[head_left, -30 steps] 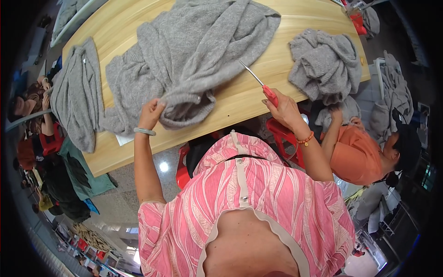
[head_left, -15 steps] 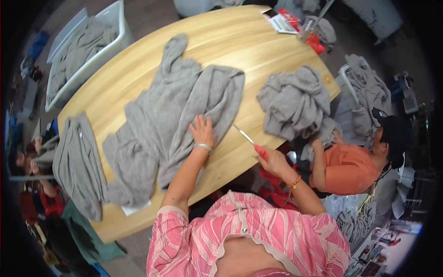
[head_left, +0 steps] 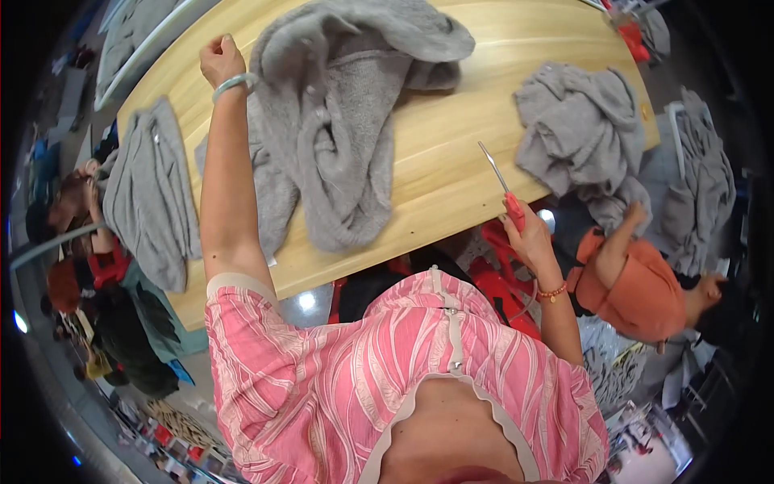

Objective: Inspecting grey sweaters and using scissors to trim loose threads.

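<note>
head view, left hand [head_left: 219, 58]: now fisted at upper left of frame, gripping the edge of the grey garment [head_left: 343, 121]; half a second ago it lay flat mid-cloth.
garment: bunched at upper centre on the wooden table [head_left: 451, 169], being dragged.
right hand [head_left: 528, 238]: closed on red-handled scissors [head_left: 501, 184], centre right, blades clear of cloth.

Camera: one view, worn on the person's head, the left of a side-by-side pair.
Direction: looks steeply down over the pink striped top [head_left: 403, 363] toward the wooden table [head_left: 451, 161].
Distance: chest and shoulders sit close under the lens; the table lies a little farther, within arm's reach.
Lens: wide fisheye, so the table edge bends and the corners go black.
Coverage: left hand [head_left: 219, 58] upper left, right hand [head_left: 528, 238] at right centre, a co-worker in orange [head_left: 637, 282] at the right rim.
Shared area: no second view shown.
</note>
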`<act>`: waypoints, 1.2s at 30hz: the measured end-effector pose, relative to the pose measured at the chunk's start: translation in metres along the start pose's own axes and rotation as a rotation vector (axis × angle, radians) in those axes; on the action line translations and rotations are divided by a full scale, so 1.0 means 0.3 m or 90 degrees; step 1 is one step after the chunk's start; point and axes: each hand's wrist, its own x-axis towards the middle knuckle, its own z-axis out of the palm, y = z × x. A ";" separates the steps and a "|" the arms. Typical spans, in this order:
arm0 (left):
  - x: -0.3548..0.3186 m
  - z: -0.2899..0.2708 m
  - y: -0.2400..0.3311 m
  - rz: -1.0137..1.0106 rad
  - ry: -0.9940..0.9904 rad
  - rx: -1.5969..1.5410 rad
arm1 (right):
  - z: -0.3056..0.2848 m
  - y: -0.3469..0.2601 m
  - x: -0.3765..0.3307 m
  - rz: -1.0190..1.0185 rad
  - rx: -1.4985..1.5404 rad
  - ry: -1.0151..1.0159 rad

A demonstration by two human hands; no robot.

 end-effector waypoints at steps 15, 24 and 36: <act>-0.553 -0.155 -0.192 -0.100 -0.222 0.114 | -0.003 -0.232 0.100 -0.184 -0.097 -0.064; -0.750 -0.284 0.149 0.231 -0.640 0.182 | 0.025 -0.357 0.116 -0.257 -0.121 -0.068; -0.605 0.098 -0.032 0.396 -0.598 0.342 | 0.088 -0.411 0.158 -0.215 -0.195 -0.084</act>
